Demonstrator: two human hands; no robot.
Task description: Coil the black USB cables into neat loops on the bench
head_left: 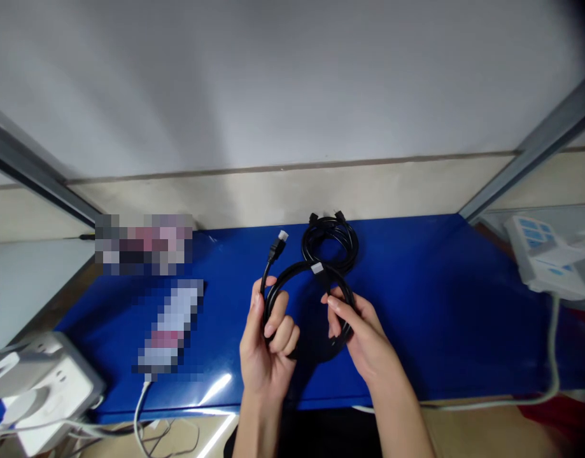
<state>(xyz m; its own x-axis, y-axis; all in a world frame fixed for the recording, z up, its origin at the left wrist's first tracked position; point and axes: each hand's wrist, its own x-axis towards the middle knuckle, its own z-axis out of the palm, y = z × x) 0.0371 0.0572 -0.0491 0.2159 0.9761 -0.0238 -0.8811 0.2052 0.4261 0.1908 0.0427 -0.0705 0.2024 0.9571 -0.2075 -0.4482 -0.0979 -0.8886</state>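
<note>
My left hand (pixel 268 337) is closed around one side of a coiled black HDMI cable (pixel 288 272), held up over the blue surface. One plug (pixel 277 246) with a metal tip sticks up past my left thumb. At the other side of the loop, my right hand (pixel 356 324) pinches the cable near its second plug (pixel 319 271), whose metal end points up and left. Just behind the held loop lies another coiled black cable (pixel 353 245), its two plug ends toward the wall.
The blue surface (pixel 430 305) runs along a pale wall. A blurred-out slim object (pixel 172 327) with a white cord lies on the left, and another blurred-out item (pixel 144 245) behind it. White power sockets (pixel 63 381) stand front left; a white power strip (pixel 545 257) sits far right.
</note>
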